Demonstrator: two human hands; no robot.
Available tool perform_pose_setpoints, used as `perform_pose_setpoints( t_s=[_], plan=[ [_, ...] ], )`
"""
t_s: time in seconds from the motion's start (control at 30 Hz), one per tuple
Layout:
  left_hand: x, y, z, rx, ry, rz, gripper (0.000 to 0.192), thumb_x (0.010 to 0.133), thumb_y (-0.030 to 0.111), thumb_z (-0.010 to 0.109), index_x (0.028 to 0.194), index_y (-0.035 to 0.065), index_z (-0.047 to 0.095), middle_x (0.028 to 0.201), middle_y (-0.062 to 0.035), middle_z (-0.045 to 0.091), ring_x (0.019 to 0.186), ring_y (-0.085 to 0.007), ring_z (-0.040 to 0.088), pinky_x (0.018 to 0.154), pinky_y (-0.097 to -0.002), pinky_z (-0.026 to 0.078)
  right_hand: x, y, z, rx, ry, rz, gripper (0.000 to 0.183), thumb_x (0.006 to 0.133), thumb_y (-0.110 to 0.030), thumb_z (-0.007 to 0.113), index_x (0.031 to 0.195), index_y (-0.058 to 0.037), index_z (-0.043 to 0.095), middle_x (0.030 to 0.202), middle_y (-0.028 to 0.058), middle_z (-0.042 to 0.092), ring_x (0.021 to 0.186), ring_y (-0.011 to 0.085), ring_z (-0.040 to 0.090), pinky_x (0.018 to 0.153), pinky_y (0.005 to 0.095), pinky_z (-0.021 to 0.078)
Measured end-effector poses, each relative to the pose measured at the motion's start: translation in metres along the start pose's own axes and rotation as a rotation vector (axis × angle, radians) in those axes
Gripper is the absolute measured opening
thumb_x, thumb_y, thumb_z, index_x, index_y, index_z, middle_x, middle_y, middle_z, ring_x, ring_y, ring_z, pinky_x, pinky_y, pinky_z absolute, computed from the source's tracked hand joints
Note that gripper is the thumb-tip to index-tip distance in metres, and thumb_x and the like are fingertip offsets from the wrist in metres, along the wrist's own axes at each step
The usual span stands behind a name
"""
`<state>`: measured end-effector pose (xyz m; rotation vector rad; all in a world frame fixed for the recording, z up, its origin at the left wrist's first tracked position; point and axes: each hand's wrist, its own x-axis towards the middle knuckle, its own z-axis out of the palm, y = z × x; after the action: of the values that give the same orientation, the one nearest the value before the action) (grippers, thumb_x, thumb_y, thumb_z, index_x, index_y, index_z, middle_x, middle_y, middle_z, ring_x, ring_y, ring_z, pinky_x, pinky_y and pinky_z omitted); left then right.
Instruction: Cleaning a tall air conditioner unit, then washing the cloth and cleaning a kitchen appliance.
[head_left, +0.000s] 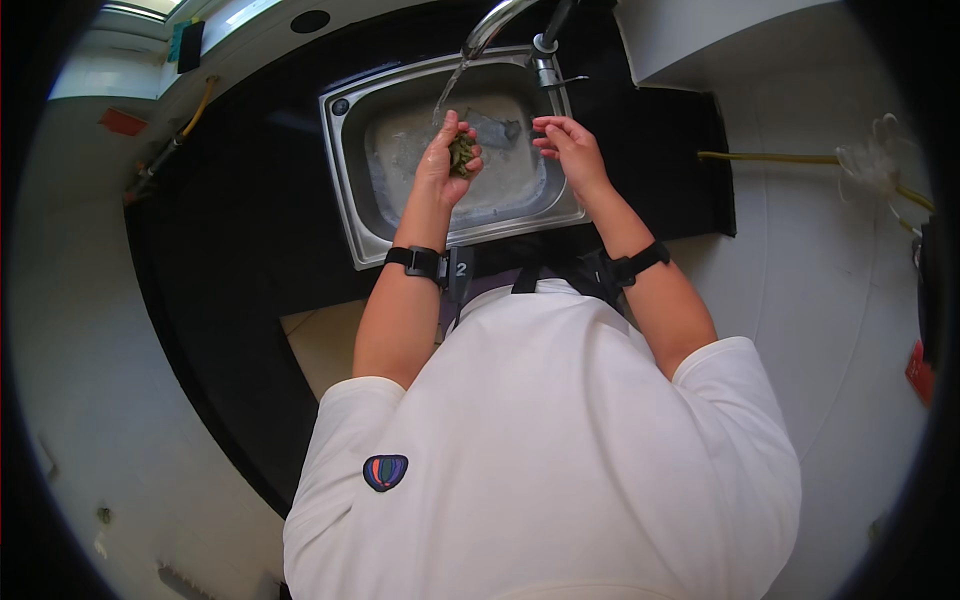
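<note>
My left hand (442, 161) is closed around a dark green clump (462, 154) above the sink; fingers hide part of it, and its material is unclear. My right hand (574, 154) hovers over the right side of the basin, fingers loosely bent and apart, with nothing visible in it. Below both hands is a stainless steel sink (345, 187) with some water in the bottom. A crumpled grey cloth or bag (491, 129) lies in it between the hands. From the chrome faucet (491, 28), a water stream (448, 90) falls just beyond my left fingertips.
Black countertop (247, 187) surrounds the sink. The faucet's base and lever (549, 71) rise at the back right corner. A yellow hose (199, 109) runs to the counter's left edge, and another yellow pipe (772, 157) enters from the right. White walls close in both sides.
</note>
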<state>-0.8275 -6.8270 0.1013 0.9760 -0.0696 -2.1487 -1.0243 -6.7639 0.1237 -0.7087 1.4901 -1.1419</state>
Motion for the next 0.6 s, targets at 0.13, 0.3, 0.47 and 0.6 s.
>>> perform_pose_setpoints(
  t_s=[0.13, 0.3, 0.47, 0.6],
  plan=[
    [0.003, -0.008, 0.001, 0.072, 0.044, -0.068, 0.045, 0.087, 0.053, 0.063, 0.067, 0.0177, 0.045, 0.059, 0.0022, 0.042, 0.05, -0.0127, 0.038, 0.041, -0.023, 0.022, -0.012, 0.01, -0.004, -0.007, 0.034, 0.03, 0.023, 0.097, -0.017, 0.05, 0.109, -0.0045, 0.064, 0.107, 0.0048, 0.065, 0.088, 0.0129, 0.062, 0.077, 0.0253, 0.048],
    [0.014, -0.016, 0.003, 0.027, 0.068, -0.173, 0.044, 0.094, 0.049, 0.055, 0.066, 0.0189, 0.039, 0.055, 0.0048, 0.031, 0.043, -0.0102, 0.026, 0.039, -0.0248, 0.016, -0.026, 0.015, -0.007, -0.036, 0.063, 0.03, 0.023, 0.097, -0.017, 0.05, 0.108, -0.0044, 0.065, 0.105, 0.0043, 0.066, 0.086, 0.0119, 0.062, 0.076, 0.0249, 0.0475],
    [0.021, -0.024, 0.003, 0.047, 0.104, -0.309, 0.042, 0.1, 0.045, 0.044, 0.067, 0.0194, 0.039, 0.054, 0.0053, 0.029, 0.042, -0.0097, 0.022, 0.038, -0.0257, 0.013, -0.035, 0.017, -0.007, -0.053, 0.096, 0.033, 0.022, 0.097, -0.017, 0.051, 0.107, -0.0042, 0.066, 0.104, 0.0038, 0.066, 0.085, 0.0105, 0.061, 0.076, 0.0246, 0.0474],
    [0.021, -0.031, 0.006, 0.146, 0.024, -0.304, 0.041, 0.1, 0.044, 0.041, 0.068, 0.0194, 0.041, 0.054, 0.0053, 0.031, 0.041, -0.0093, 0.022, 0.037, -0.0259, 0.014, -0.03, 0.017, 0.015, -0.081, 0.095, -0.021, 0.022, 0.098, -0.02, 0.052, 0.108, -0.004, 0.064, 0.102, 0.005, 0.065, 0.088, 0.0115, 0.059, 0.078, 0.0251, 0.0471]
  ],
)
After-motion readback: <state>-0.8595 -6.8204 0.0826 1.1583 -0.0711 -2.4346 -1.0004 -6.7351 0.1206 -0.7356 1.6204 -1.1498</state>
